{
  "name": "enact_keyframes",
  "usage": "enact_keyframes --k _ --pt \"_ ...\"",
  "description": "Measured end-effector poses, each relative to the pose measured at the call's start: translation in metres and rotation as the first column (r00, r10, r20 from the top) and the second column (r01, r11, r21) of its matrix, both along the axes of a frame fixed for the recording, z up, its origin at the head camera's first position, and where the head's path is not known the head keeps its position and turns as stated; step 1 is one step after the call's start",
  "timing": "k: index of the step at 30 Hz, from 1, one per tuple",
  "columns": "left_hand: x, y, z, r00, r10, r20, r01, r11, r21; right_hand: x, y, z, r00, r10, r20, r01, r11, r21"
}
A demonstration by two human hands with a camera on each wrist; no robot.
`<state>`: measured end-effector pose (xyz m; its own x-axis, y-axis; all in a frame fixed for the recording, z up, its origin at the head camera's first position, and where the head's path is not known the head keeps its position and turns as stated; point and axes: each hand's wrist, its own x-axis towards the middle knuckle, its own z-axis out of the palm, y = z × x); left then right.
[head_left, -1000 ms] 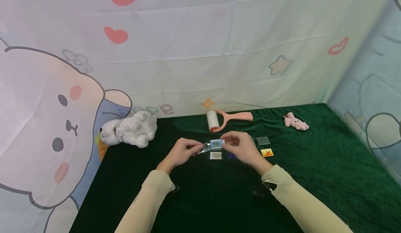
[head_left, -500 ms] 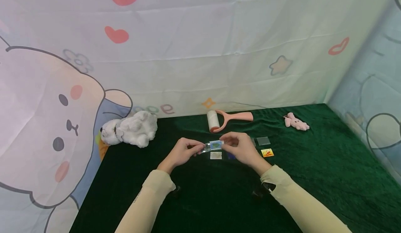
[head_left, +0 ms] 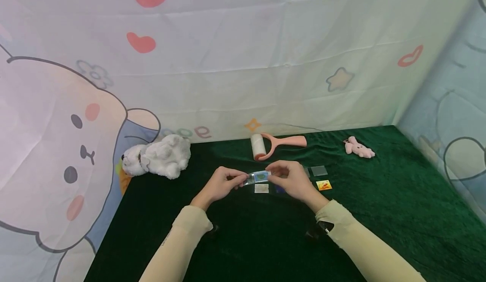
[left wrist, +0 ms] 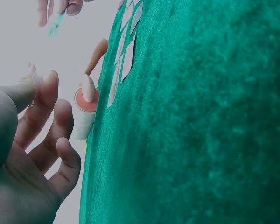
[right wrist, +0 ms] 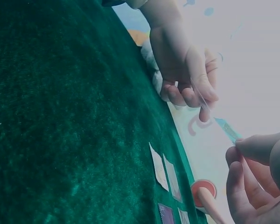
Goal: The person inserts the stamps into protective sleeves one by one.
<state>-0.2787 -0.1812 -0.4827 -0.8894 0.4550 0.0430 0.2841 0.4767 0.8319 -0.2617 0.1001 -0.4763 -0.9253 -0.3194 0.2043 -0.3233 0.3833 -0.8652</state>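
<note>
Between thumb and fingers, my left hand [head_left: 222, 183] pinches a small clear plastic sleeve [head_left: 250, 179]. My right hand [head_left: 293, 180] holds a small blue stamp-like card [head_left: 260, 176] with a green picture by its right end. Card and sleeve meet end to end in the head view, both raised over the green cloth. From the right wrist view, the thin edge of the clear sleeve [right wrist: 200, 96] points at the near end of the blue card [right wrist: 227, 129]. The left hand's other fingers [left wrist: 64, 119] are bent and hold nothing.
Below the hands lie a whitish card [head_left: 261, 188] and a purple card [right wrist: 166, 213]. A yellow card [head_left: 324, 185] and a clear sleeve [head_left: 319, 170] lie right. Behind are a pink lint roller [head_left: 284, 141], a white plush dog [head_left: 161, 155] and a pink plush toy [head_left: 358, 148].
The blue card has shifted slightly left and down toward the clear sleeve, along with the right hand. My left hand has hardly moved.
</note>
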Motion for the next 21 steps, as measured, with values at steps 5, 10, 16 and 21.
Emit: enact_keyframes --k 5,10,16,21 --pt "0.0009 0.0002 0.0007 1.000 0.002 -0.004 -0.002 1.000 -0.001 0.0006 -0.0004 0.0003 1.000 0.008 0.000 -0.008 1.000 0.006" --pt "0.0015 0.0004 0.0002 1.000 0.012 -0.008 -0.012 1.000 0.004 0.0007 -0.0008 0.0012 1.000 0.011 -0.002 -0.011 1.000 0.006" --pt "0.0023 0.0024 0.0004 1.000 -0.002 -0.018 0.002 1.000 0.006 0.0001 -0.0012 0.0011 0.999 0.036 0.002 -0.036 0.999 0.016" --pt "0.0039 0.0049 0.0020 1.000 -0.004 -0.019 0.004 1.000 0.010 0.0003 -0.0010 0.0020 0.999 0.048 -0.001 -0.048 0.999 0.016"
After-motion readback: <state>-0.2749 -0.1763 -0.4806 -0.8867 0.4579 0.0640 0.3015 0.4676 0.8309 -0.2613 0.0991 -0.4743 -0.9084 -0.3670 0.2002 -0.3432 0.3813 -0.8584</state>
